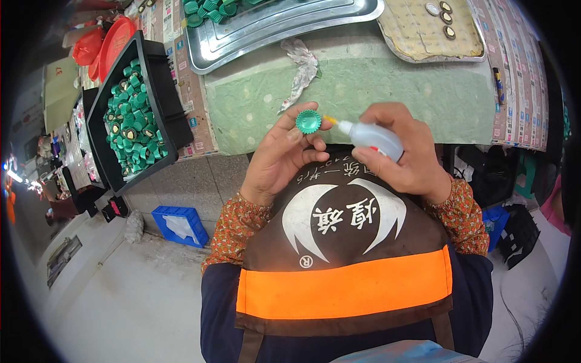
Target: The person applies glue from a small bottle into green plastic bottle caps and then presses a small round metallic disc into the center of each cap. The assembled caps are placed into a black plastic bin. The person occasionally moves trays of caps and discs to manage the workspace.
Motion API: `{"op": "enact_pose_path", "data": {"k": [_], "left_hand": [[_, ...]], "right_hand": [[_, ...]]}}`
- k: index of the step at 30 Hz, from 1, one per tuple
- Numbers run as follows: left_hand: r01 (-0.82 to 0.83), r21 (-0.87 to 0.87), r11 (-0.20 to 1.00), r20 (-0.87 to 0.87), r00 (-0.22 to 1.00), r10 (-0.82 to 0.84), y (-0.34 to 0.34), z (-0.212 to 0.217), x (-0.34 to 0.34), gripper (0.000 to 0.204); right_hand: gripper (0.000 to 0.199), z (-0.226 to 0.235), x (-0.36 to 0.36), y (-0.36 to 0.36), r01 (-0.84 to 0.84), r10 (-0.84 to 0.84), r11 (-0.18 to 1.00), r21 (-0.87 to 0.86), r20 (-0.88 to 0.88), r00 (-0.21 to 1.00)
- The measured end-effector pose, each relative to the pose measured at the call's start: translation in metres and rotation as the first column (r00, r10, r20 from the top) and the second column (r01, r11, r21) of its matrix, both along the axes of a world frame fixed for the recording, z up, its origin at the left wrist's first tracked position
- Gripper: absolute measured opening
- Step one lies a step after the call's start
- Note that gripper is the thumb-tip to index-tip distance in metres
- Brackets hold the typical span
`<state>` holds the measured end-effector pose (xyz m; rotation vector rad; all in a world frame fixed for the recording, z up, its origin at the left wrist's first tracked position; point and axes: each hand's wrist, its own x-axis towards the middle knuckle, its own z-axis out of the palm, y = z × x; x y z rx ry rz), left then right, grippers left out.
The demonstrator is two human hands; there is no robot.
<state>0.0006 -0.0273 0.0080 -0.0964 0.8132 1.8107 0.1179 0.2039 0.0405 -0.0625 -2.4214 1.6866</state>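
Observation:
Between the thumb and fingers of my left hand (275, 157) is a small green cup with a fluted rim (308, 121), its hollow side facing up. My right hand (411, 148) is wrapped round a translucent squeeze bottle (376, 140), tilted so its white neck and yellow tip (330, 120) point left at the cup. The tip is right beside the cup's rim; whether they touch I cannot tell. Both hands are over the near edge of a green-covered table (242, 115). Past the cup lies a crumpled, stained white cloth or tissue (301, 66).
A black bin (175, 115) of green cups stands at the left. At the back are a metal tray (272, 45) with more green cups and a lined tray (423, 39) with several small round pieces. A marker (498, 85) lies right; a blue box (180, 225) is on the floor.

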Motion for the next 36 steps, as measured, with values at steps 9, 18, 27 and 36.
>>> {"op": "enact_pose_path", "data": {"k": [9, 18, 27, 36], "left_hand": [[0.048, -0.047, 0.998, -0.035, 0.998, -0.05, 0.003, 0.004, 0.003, 0.054], [0.066, -0.049, 0.997, -0.032, 0.997, -0.068, 0.004, 0.004, 0.007, 0.054], [0.075, -0.062, 0.995, -0.036, 0.996, -0.077, 0.004, 0.002, 0.008, 0.053], [0.081, -0.059, 0.995, -0.007, 0.997, -0.082, 0.004, -0.002, 0.009, 0.051]], "right_hand": [[0.036, 0.004, 0.004, -0.011, 0.013, 0.031, 0.986, 0.165, -0.261, 0.965], [0.03, 0.003, 0.003, -0.015, -0.012, 0.069, 0.982, 0.191, -0.296, 0.953], [0.027, 0.003, 0.004, -0.017, -0.03, 0.08, 0.982, 0.185, -0.27, 0.959], [0.027, 0.002, 0.003, -0.017, -0.029, 0.073, 0.984, 0.176, -0.251, 0.965]]}}
